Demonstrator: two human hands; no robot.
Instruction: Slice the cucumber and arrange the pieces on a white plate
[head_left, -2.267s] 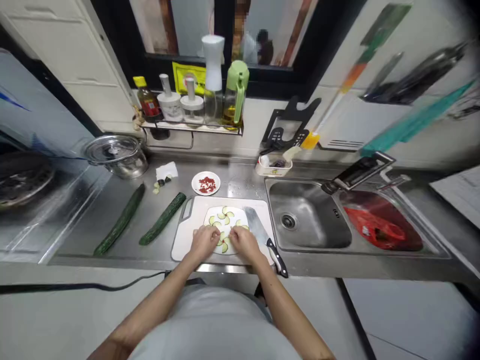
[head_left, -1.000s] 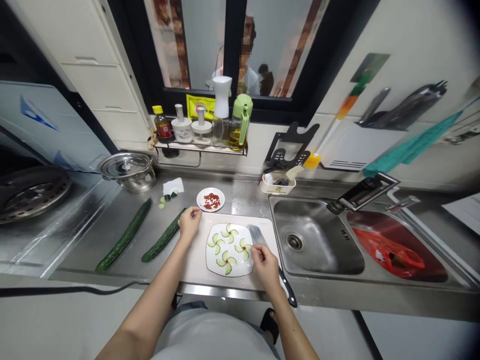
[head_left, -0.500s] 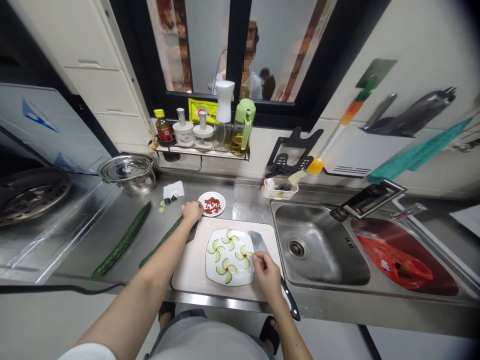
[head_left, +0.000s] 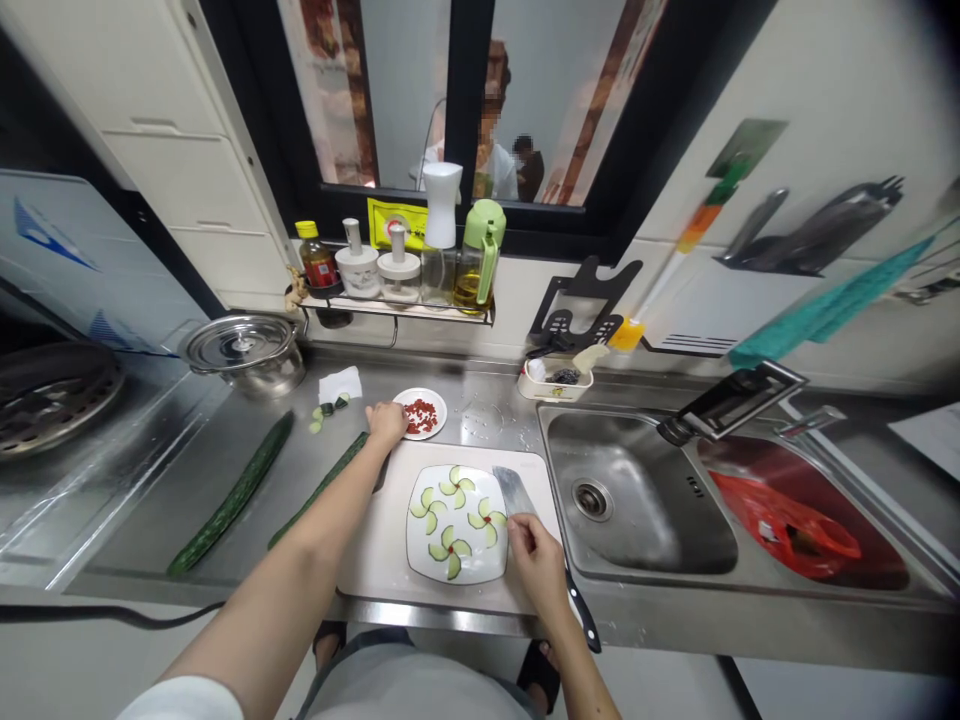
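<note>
My left hand (head_left: 386, 424) is closed at the left rim of a small white plate (head_left: 442, 402), its fingertips on the edge. Small red pieces (head_left: 421, 416) lie in that plate. My right hand (head_left: 537, 556) is closed in a pinch beside the right edge of a square white plate (head_left: 418, 528); what its fingers hold, if anything, is too small to make out. Cucumber slices (head_left: 454, 486) form several pinwheels on the square plate, two with red centres. This plate stands on a pale cutting board (head_left: 375, 560). A knife (head_left: 513, 487) lies under my right hand, its black handle towards me.
Two cucumbers (head_left: 234, 497) (head_left: 328, 487) lie on the steel counter at left, near cucumber scraps (head_left: 324, 411) and a white paper (head_left: 341, 384). A lidded pot (head_left: 259, 365) stands behind. At right are the sink (head_left: 637, 500) and a red bag (head_left: 787, 530). Bottles (head_left: 480, 258) line a shelf.
The view has shifted slightly, so the counter appears a little lower and further left. Both hands keep the same places beside the two plates.
</note>
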